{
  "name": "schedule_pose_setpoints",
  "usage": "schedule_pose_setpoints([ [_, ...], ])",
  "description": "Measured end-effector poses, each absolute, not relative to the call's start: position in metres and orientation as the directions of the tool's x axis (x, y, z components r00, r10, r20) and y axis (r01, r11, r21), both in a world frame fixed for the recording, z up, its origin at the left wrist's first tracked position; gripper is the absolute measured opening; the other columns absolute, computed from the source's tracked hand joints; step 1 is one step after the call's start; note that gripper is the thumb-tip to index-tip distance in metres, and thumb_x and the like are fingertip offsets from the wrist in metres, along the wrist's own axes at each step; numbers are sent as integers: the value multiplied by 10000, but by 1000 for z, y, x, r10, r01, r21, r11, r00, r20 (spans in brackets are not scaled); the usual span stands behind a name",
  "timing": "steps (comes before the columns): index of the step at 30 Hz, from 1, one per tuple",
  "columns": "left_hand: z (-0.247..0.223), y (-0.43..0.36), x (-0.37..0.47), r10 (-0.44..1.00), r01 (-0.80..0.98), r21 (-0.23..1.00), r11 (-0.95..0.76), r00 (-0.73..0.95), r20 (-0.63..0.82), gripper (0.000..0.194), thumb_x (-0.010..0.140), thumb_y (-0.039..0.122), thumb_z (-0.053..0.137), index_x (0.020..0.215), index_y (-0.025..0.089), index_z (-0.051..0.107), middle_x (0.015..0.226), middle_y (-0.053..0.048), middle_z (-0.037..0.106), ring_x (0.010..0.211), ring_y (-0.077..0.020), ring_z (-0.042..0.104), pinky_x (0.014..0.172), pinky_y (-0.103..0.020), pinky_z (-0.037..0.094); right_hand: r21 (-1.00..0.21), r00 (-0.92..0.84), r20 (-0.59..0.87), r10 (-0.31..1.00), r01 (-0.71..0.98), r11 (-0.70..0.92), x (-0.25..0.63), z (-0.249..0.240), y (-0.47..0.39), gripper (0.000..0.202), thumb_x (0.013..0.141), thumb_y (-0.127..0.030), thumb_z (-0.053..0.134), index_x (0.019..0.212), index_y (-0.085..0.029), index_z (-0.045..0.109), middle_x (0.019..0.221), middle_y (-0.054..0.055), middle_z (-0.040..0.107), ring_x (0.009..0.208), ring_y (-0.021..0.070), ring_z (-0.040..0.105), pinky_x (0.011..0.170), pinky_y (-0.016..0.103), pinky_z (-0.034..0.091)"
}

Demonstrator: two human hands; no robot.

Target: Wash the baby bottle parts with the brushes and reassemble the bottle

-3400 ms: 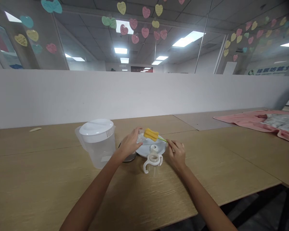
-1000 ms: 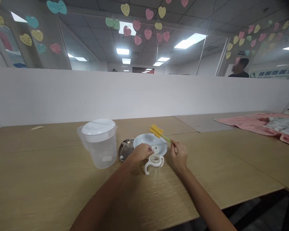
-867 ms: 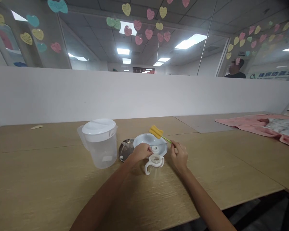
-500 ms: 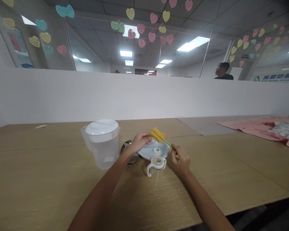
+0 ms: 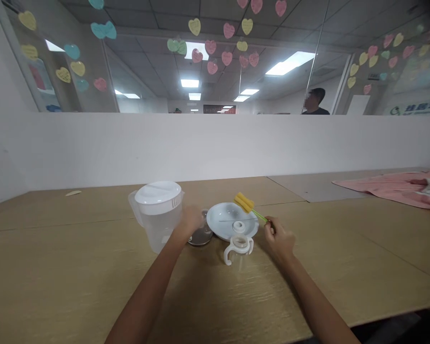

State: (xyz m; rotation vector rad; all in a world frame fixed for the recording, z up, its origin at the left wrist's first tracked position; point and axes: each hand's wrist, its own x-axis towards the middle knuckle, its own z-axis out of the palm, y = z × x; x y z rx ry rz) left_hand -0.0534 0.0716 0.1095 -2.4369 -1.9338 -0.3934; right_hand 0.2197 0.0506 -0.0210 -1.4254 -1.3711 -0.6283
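My right hand is closed on the green handle of a brush with a yellow sponge head, held over the right rim of a white bowl. In the bowl lies a small white ring. A clear bottle with a white two-handled collar stands upright in front of the bowl. My left hand, smeared by motion, is between the lidded pitcher and the bowl, above a dark metal dish; its fingers cannot be made out.
A pink cloth lies at the far right of the table. A small flat pale piece is at the back left. Behind the low white wall, a person shows through the glass.
My left hand has moved left from the bowl and sponge to above the metal dish. The sponge brush has shifted slightly right. The whole view has turned a little.
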Motion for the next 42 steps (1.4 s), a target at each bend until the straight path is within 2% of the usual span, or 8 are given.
schedule_pose_setpoints([
  [10,77,87,-52,956,956,-2,-292,292,-21,188,752,92,539,856,130,691,939,-165,705,900,-255,669,750,-289,497,-324,229,879,418,930,173,219,-17,49,277,843,-274,421,852,-160,674,718,38,690,550,116,570,525,215,333],
  [16,91,76,-43,923,924,40,-381,377,78,252,811,108,478,960,113,681,984,-193,689,952,-278,650,818,-350,479,-342,243,879,411,921,187,218,-15,49,298,840,-274,405,858,-151,676,692,41,682,526,113,550,524,219,330],
  [20,91,67,-19,851,844,136,-519,497,168,353,893,194,376,1135,205,632,1150,-108,655,1069,-215,599,894,-303,442,-364,279,882,379,915,174,219,-14,48,299,837,-276,413,860,-150,682,635,33,662,499,116,537,513,221,328],
  [22,85,67,-7,823,804,183,-565,537,183,337,898,238,385,1100,228,655,1138,-76,665,1064,-201,597,883,-282,441,-378,294,882,370,908,180,219,-13,48,302,836,-279,412,866,-148,683,658,39,669,504,117,542,517,220,339],
  [29,59,80,12,822,773,282,-568,546,161,320,854,219,435,1046,186,689,1012,-107,704,930,-221,642,794,-299,465,-393,304,878,370,899,194,220,-15,50,304,843,-282,415,877,-146,685,646,37,669,496,122,546,513,220,345],
  [34,54,90,26,813,762,312,-567,579,62,317,729,221,617,1032,181,700,970,-114,711,911,-266,649,758,-316,473,-382,291,883,367,900,207,218,-16,50,312,847,-282,405,871,-140,682,676,43,680,496,118,544,520,222,353],
  [38,52,96,34,821,776,309,-550,570,31,289,643,169,672,926,131,717,927,-166,702,874,-329,646,720,-364,464,-372,282,891,357,903,215,218,-16,50,314,852,-280,399,858,-139,679,671,45,677,490,117,548,512,220,359],
  [42,52,97,40,841,800,311,-513,541,-5,134,638,195,684,743,113,701,810,-194,685,785,-354,641,658,-406,452,-354,267,896,356,912,208,220,-19,51,310,853,-291,406,856,-147,681,658,44,673,512,128,574,513,218,370],
])
